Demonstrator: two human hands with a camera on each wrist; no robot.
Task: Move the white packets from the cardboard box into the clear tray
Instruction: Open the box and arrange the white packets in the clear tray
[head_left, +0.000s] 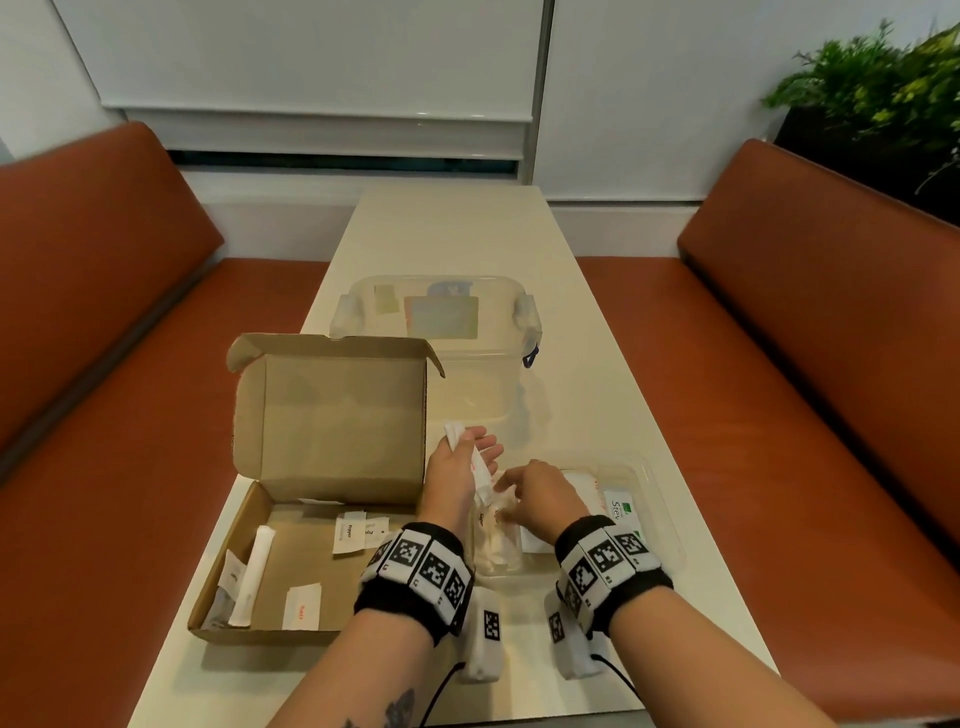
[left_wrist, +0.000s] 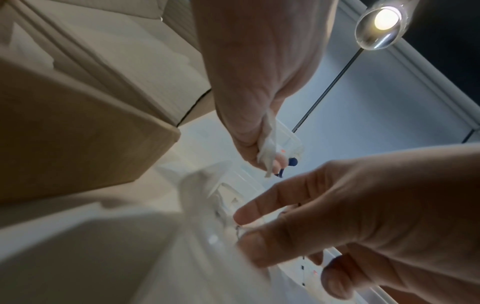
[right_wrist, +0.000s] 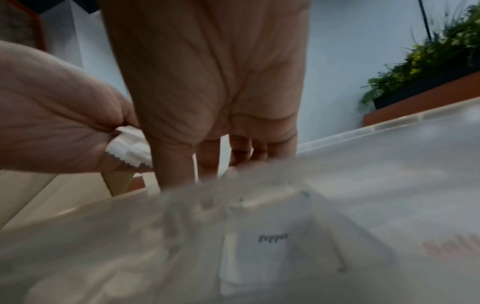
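The open cardboard box (head_left: 311, 566) lies at the left with several white packets (head_left: 355, 532) on its floor. My left hand (head_left: 451, 470) grips a small bundle of white packets (head_left: 453, 433) just right of the box lid, beside the clear tray (head_left: 652, 480). The bundle (left_wrist: 271, 144) sticks out below the curled fingers. My right hand (head_left: 535, 496) reaches down into the tray's left part, straight fingers (right_wrist: 207, 160) touching the packets lying there. A packet marked pepper (right_wrist: 265, 246) leans behind the tray wall (right_wrist: 389, 164).
A clear lidded container (head_left: 436, 312) stands on the table behind the box and tray. Orange benches (head_left: 810, 364) flank the narrow cream table (head_left: 447, 228). A green plant (head_left: 883, 93) stands at the back right.
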